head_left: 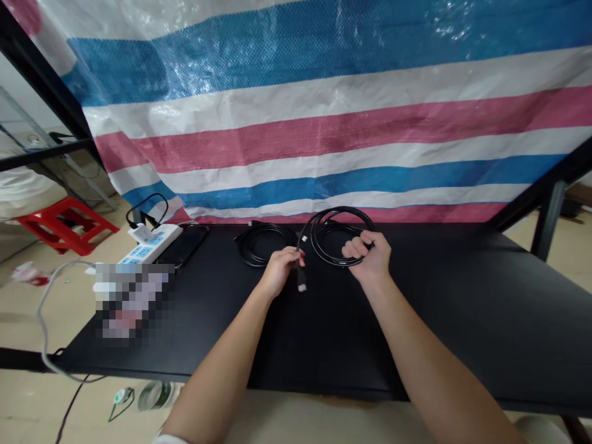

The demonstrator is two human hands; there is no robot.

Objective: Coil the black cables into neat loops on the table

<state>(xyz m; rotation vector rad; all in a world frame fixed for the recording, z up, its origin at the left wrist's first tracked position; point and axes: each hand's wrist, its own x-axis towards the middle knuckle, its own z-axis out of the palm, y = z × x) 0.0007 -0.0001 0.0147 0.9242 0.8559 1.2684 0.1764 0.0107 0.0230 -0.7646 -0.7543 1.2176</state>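
Note:
My right hand is closed around one side of a coiled black cable, which is raised in loops over the black table. Between the fingers of my left hand is pinched the same cable near its end. A black plug with a pale tip hangs just below those fingers. Behind my left hand, a second coil of black cable lies flat on the table. More cable shows through the raised loops, partly hidden by them and by my right hand.
A white power strip with plugs in it lies at the table's left, beside a black phone. A blurred patch covers something nearer. Striped sheeting hangs behind the black table. A red stool and a bottle are on the floor.

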